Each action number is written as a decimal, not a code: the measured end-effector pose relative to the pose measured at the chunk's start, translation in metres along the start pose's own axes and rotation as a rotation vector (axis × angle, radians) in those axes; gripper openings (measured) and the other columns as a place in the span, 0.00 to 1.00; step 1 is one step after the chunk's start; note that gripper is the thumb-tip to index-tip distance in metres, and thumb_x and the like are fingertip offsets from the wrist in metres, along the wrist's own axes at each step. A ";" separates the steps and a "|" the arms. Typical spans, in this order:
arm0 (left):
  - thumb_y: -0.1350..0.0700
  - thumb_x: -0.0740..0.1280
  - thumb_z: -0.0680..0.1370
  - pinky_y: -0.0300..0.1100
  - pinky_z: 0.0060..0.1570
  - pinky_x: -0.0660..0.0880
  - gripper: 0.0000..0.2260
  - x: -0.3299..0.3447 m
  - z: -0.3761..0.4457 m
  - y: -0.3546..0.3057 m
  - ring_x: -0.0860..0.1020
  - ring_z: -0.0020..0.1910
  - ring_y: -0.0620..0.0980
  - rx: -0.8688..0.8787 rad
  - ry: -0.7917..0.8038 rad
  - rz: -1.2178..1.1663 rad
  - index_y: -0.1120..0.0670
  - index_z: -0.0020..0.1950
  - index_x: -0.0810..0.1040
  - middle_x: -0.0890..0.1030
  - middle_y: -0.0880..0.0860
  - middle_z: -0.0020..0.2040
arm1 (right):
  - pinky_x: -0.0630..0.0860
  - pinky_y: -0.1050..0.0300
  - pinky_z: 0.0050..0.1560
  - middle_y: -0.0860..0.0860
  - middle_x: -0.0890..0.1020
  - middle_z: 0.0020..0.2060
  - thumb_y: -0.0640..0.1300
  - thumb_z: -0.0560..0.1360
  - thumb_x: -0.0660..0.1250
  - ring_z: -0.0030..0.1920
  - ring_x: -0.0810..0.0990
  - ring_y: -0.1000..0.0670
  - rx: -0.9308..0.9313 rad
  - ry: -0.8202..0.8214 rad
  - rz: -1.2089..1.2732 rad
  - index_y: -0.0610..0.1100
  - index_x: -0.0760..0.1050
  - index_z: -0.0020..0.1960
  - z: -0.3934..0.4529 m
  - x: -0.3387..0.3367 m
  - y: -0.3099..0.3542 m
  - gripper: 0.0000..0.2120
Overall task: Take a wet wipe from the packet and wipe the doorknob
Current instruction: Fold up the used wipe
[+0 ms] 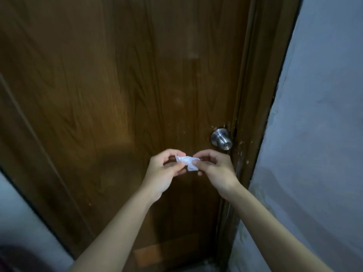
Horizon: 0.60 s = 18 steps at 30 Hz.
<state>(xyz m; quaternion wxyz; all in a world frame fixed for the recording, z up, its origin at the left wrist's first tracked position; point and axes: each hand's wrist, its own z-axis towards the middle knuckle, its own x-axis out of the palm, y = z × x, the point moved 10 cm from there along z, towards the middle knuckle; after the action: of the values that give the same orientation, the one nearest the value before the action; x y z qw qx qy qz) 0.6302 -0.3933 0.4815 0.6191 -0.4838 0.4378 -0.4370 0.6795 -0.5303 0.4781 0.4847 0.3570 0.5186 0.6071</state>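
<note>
A small crumpled white wet wipe (188, 161) is held between both hands in front of a brown wooden door (110, 99). My left hand (165, 173) pinches its left end and my right hand (216, 169) pinches its right end. The round silver doorknob (221, 138) sits on the door's right side, just above and to the right of my right hand, with a gap between them. No wipe packet is in view.
The door frame (253, 107) runs along the door's right edge, beside a pale grey-blue wall (318, 134). More pale wall shows at the lower left (17, 216). A dark rounded shape (17, 260) sits in the bottom left corner.
</note>
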 end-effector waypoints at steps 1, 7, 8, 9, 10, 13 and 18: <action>0.65 0.67 0.73 0.50 0.54 0.79 0.09 -0.002 -0.007 -0.001 0.81 0.53 0.53 0.002 -0.006 -0.004 0.51 0.45 0.80 0.80 0.56 0.53 | 0.76 0.67 0.32 0.47 0.82 0.39 0.34 0.71 0.68 0.37 0.80 0.54 -0.019 0.002 0.013 0.40 0.80 0.44 -0.008 0.001 0.004 0.04; 0.66 0.68 0.72 0.48 0.52 0.79 0.09 0.016 -0.068 0.001 0.81 0.50 0.52 -0.032 0.059 0.035 0.52 0.43 0.80 0.81 0.55 0.50 | 0.77 0.66 0.33 0.48 0.84 0.39 0.35 0.71 0.69 0.37 0.82 0.56 -0.002 -0.018 -0.008 0.40 0.80 0.45 -0.082 -0.018 0.005 0.04; 0.66 0.68 0.72 0.48 0.52 0.79 0.09 0.021 -0.075 0.002 0.82 0.50 0.52 -0.035 0.074 0.037 0.51 0.43 0.80 0.81 0.55 0.49 | 0.77 0.66 0.34 0.47 0.84 0.39 0.35 0.71 0.69 0.36 0.82 0.56 0.009 -0.027 -0.005 0.40 0.80 0.44 -0.091 -0.023 0.003 0.03; 0.66 0.68 0.72 0.47 0.51 0.80 0.09 0.031 -0.086 0.004 0.82 0.49 0.51 -0.043 0.099 0.044 0.51 0.43 0.80 0.81 0.55 0.49 | 0.77 0.65 0.34 0.47 0.84 0.39 0.34 0.71 0.69 0.36 0.82 0.56 0.025 -0.045 -0.005 0.40 0.80 0.44 -0.105 -0.032 0.000 0.03; 0.66 0.68 0.73 0.46 0.51 0.80 0.10 0.040 -0.095 0.006 0.82 0.48 0.51 -0.049 0.121 0.051 0.51 0.43 0.80 0.81 0.55 0.49 | 0.77 0.65 0.33 0.46 0.84 0.39 0.34 0.71 0.69 0.35 0.82 0.56 0.037 -0.058 0.003 0.39 0.80 0.44 -0.117 -0.040 -0.002 0.03; 0.68 0.66 0.73 0.40 0.48 0.80 0.11 0.074 -0.125 0.009 0.82 0.46 0.50 -0.056 0.190 0.051 0.51 0.43 0.80 0.81 0.54 0.47 | 0.75 0.66 0.31 0.44 0.83 0.37 0.32 0.70 0.69 0.33 0.81 0.56 0.087 -0.098 0.030 0.40 0.79 0.41 -0.153 -0.069 -0.015 0.04; 0.68 0.66 0.73 0.40 0.48 0.80 0.11 0.136 -0.173 0.019 0.82 0.45 0.50 -0.103 0.265 0.068 0.51 0.44 0.80 0.81 0.54 0.48 | 0.76 0.66 0.30 0.51 0.83 0.31 0.31 0.70 0.69 0.29 0.80 0.58 0.150 -0.129 0.049 0.43 0.79 0.37 -0.212 -0.122 -0.035 0.09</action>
<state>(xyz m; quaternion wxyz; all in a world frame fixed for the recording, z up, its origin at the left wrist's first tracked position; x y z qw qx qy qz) 0.4980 -0.5592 0.4207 0.5446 -0.4378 0.5540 -0.4526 0.5220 -0.7073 0.4081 0.4740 0.4433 0.5214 0.5541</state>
